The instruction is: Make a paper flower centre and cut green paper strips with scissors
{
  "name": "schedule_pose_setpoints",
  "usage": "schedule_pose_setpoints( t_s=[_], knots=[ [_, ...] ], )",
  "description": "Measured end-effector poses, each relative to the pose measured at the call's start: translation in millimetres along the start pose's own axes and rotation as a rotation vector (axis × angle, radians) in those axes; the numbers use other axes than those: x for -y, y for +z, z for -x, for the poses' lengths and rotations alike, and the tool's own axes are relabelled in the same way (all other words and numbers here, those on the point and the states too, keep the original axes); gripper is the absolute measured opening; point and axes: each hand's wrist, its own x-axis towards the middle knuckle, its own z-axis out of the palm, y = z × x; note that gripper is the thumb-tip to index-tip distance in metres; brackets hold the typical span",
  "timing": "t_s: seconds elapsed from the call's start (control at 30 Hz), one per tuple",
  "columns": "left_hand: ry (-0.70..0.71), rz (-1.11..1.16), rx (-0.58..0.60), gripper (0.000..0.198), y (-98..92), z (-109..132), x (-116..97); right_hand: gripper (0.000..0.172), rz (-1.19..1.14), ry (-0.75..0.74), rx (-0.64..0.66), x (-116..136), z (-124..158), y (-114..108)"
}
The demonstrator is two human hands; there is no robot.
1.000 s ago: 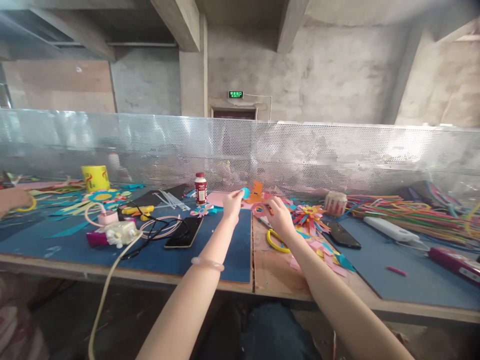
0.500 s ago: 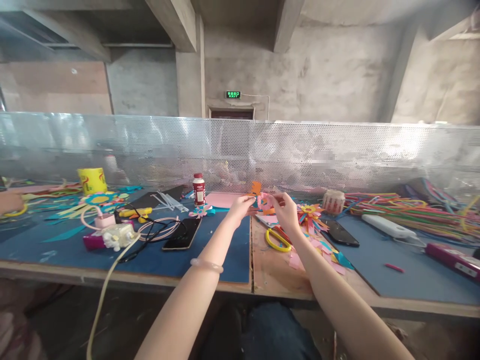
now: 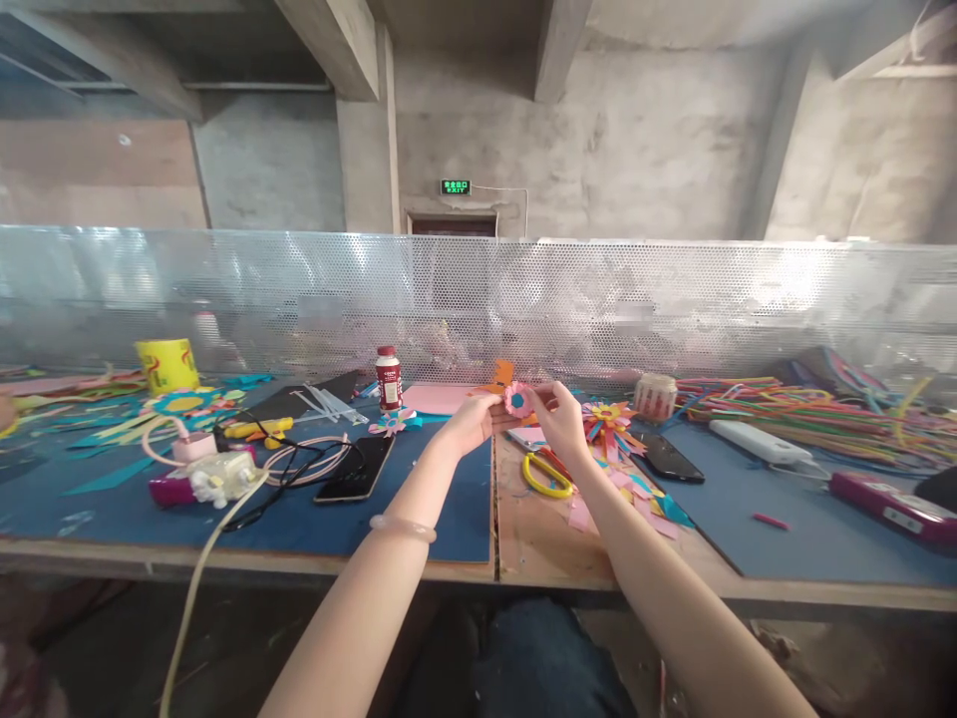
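A small pink paper flower with a blue centre (image 3: 516, 400) is held up above the table between both my hands. My left hand (image 3: 471, 421) pinches its left side and my right hand (image 3: 558, 416) pinches its right side. Below my right hand lie yellow-handled scissors (image 3: 545, 476) on the bare wood strip (image 3: 523, 529). A finished multicoloured paper flower (image 3: 609, 415) lies just right of my right hand, with pink and blue paper scraps (image 3: 635, 496) in front of it.
A small red-capped bottle (image 3: 387, 378), a black phone (image 3: 355, 469), cables and a white charger (image 3: 220, 474) lie left on the blue mat. Another phone (image 3: 668, 458), a power bank (image 3: 757, 441) and coloured strips (image 3: 807, 411) lie right. A perforated metal screen (image 3: 478, 299) runs behind.
My left hand carried a blue disc over to the pink piece in my right hand. Both hands have come together and now hold the pink flower with the blue centre.
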Motion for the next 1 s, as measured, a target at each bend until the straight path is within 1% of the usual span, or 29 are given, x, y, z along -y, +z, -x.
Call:
schedule_pose_setpoints(
  t_s=[0.2, 0.4, 0.57, 0.67, 0.83, 1.0],
  knots=[
    [-0.012, 0.022, 0.015, 0.024, -2.9, -3.7, 1.3, 0.020, 0.020, -0.026, 0.013, -0.2, 0.1, -1.3],
    [0.027, 0.010, 0.033, 0.018, -3.4, -3.6, 2.5, 0.021, 0.045, -0.053, 0.008, -0.1, -0.1, -1.8],
    [0.056, -0.010, 0.059, 0.017, -3.7, -3.5, 2.4, 0.020, 0.057, -0.065, 0.002, -2.1, 0.2, -1.1],
    [0.078, -0.029, 0.078, 0.013, -3.8, -1.8, 2.6, 0.020, 0.057, -0.069, -0.001, -4.7, 0.3, -1.0],
    [0.103, -0.065, 0.076, 0.008, -4.1, -0.6, 3.3, 0.021, 0.038, -0.048, 0.002, -6.3, 0.2, -0.8],
    [0.123, -0.109, 0.072, 0.014, -3.7, -0.8, 3.3, 0.024, -0.008, -0.009, 0.020, -3.9, -0.8, 1.0]
  ],
)
